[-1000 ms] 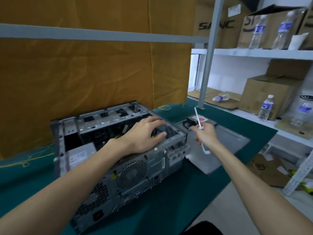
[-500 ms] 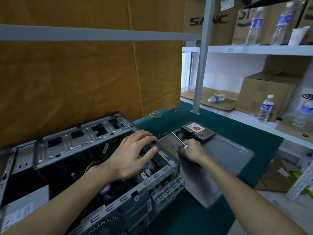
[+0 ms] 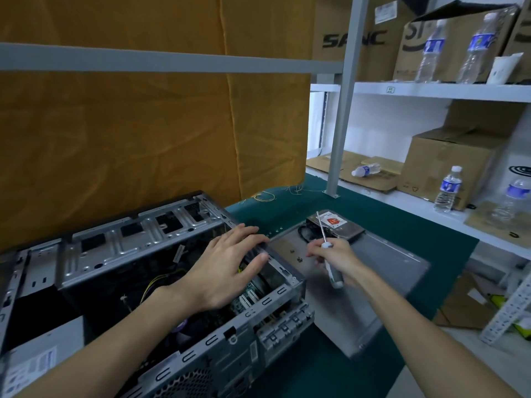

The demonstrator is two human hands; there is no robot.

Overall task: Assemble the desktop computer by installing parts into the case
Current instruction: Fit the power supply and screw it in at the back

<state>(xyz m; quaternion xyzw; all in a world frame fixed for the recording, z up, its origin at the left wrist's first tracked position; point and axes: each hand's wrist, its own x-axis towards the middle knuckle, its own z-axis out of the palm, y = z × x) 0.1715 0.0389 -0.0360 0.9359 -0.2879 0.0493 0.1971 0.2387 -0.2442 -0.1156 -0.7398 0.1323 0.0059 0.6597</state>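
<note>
The open grey computer case [image 3: 138,248] lies on its side on the green mat, its inside with cables and a board exposed. My left hand [image 3: 224,265] rests flat over the case's right edge, fingers straight. My right hand [image 3: 336,259] grips a white-handled screwdriver [image 3: 326,248], shaft pointing up and away, just above the grey side panel [image 3: 382,282]. A hard drive [image 3: 336,225] with a red label lies at the panel's far end. Small screws [image 3: 297,255] lie on the panel near my right fingers.
A green mat [image 3: 402,225] covers the table. White shelving at the right holds cardboard boxes [image 3: 448,165] and water bottles [image 3: 448,189]. A grey upright post [image 3: 342,110] stands behind the hard drive. Orange cloth [image 3: 143,139] hangs behind the case.
The view has moved closer and lower over the case. My right hand came down to the side panel near the screws, and the screwdriver shaft swung upright again.
</note>
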